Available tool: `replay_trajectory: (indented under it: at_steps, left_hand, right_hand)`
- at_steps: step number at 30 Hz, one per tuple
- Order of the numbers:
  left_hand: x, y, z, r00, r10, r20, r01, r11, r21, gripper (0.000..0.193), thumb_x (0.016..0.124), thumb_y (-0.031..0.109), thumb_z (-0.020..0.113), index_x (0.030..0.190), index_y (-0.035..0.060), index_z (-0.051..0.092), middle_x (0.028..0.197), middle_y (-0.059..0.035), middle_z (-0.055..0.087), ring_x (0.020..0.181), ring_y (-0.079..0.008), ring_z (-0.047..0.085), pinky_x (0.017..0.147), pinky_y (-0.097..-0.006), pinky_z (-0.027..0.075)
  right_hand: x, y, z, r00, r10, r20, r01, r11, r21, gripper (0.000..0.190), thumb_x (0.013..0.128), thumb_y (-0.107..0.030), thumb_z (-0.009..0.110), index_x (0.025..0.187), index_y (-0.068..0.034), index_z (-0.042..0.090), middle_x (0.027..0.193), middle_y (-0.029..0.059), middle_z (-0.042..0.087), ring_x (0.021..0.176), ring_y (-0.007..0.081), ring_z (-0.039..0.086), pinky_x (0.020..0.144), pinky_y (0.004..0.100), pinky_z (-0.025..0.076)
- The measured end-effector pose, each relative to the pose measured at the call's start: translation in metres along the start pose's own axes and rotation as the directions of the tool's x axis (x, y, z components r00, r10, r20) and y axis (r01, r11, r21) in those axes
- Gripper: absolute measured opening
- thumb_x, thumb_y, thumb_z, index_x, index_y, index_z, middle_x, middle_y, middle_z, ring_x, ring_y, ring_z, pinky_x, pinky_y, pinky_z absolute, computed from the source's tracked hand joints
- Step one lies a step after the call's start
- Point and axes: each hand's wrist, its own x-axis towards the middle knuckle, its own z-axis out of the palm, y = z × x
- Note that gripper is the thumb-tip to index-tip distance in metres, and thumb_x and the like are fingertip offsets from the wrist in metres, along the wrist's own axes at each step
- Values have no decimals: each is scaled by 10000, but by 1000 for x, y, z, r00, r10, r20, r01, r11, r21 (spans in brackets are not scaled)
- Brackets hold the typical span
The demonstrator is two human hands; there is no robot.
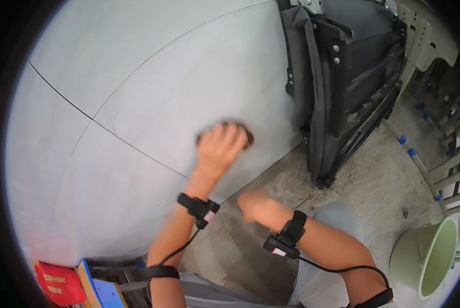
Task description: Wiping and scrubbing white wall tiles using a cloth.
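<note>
My left hand lies over a dark, rounded object, pressed on a large white panelled surface with thin dark seams. The fingers cover most of this object, and motion blur hides what kind it is. Lower and to the right, my right hand hangs near the surface's lower edge, over the floor. It is blurred and turned so that its fingers are hard to make out; I see nothing in it. Both wrists wear black straps with small cabled devices.
A folded black fabric item with a riveted frame stands at the upper right. A pale green bucket is on the concrete floor at the lower right, beside beige tubular frames with blue fittings. A red cloth item and a blue board are lower left.
</note>
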Motion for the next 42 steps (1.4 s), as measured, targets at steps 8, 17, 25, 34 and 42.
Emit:
replay_trajectory:
  at_steps: [8,17,25,34,42]
  left_hand:
    - [152,-95,-35,890,-111,-441,274,904,326,314,644,80,703,916,222,639,830,47,580,685,-164,558,525,-302,437]
    - [-75,44,84,786,488,381,-483,868,-115,169,761,194,559,893,104,615,925,-40,537,834,-205,524,665,-316,449]
    - [29,46,83,893,306,331,-231,941,-247,209,716,156,573,906,86,623,887,-20,529,823,-195,526,632,-321,468]
    - [-83,80,115,802,316,507,-258,949,-183,205,726,172,567,894,74,630,856,-34,538,822,-204,541,649,-318,468]
    - [-51,20,18,922,32,385,10,994,-107,342,677,102,589,1015,77,637,834,-34,515,790,-209,534,612,-326,458]
  right_hand:
    - [19,-29,0,992,-124,-29,123,991,-51,238,681,-144,666,898,-55,707,921,97,688,875,270,668,681,380,518]
    - [16,-32,9,987,-153,40,158,977,-142,332,681,-185,726,1000,-96,701,1003,37,684,872,220,667,693,370,516]
    - [18,-25,18,983,-50,176,86,976,-201,377,696,-208,729,1037,-57,674,1013,95,676,879,268,659,757,418,508]
    - [15,-41,18,914,-82,398,155,976,-154,409,712,-204,718,1104,-106,656,1072,58,667,935,258,646,770,419,497]
    - [16,-2,1,991,-115,73,122,986,-111,270,753,-201,685,1003,-101,689,1014,70,676,908,245,644,771,415,488]
